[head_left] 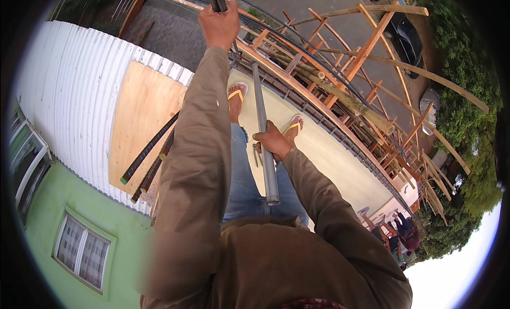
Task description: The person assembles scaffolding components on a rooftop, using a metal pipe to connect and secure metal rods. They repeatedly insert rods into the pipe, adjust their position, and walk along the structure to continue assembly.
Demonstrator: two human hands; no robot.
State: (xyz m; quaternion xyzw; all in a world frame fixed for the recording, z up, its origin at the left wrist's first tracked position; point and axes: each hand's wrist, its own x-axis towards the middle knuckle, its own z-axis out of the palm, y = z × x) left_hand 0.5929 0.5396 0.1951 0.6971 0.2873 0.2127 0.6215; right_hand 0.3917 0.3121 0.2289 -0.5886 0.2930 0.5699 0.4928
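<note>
My left hand (219, 26), at the top of the view with the arm stretched out, is closed around upright dark rebar (214, 2); a green-tipped end pokes out above the fist. Closer to my body, my right hand (274, 141) grips a grey metal pipe (260, 102). The pipe's near end is an open mouth in front of my jeans, and its far end reaches toward the row of tied reinforcing steel (297, 99). A thin, dark tool or wire (257, 156) shows below the right fingers; I cannot make out which.
I stand in sandals on a pale slab (329, 165). Beyond its edge rise timber and bamboo scaffolding (366, 54) and black cables. More green-ended rebar (149, 148) juts out at left, over a plywood sheet (141, 112) and white corrugated roofing (69, 70). People (396, 234) are at right.
</note>
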